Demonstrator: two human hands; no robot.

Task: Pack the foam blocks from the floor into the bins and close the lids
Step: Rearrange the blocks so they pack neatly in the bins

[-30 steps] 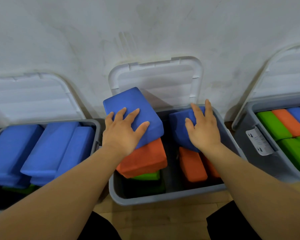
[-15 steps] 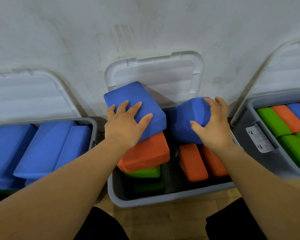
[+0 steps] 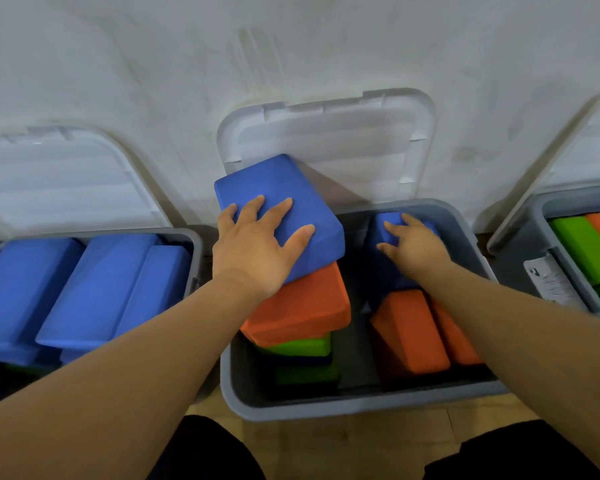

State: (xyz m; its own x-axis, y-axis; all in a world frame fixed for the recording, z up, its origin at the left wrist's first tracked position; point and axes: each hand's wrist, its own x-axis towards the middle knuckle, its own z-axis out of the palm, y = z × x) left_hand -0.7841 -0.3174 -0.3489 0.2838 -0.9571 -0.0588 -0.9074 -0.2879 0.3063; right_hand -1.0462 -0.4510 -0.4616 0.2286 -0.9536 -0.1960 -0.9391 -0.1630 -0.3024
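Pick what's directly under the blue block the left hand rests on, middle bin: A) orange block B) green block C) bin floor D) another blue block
A: the blue block under the left hand lies on an orange block; a green block sits below that.

Foam blocks (image 3: 298,306) lie in grey bins (image 3: 361,407), lids (image 3: 326,143) open.

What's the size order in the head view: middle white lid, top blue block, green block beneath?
1. White lid
2. Blue block under the left hand
3. Green block, mostly covered, so only its visible edge counts
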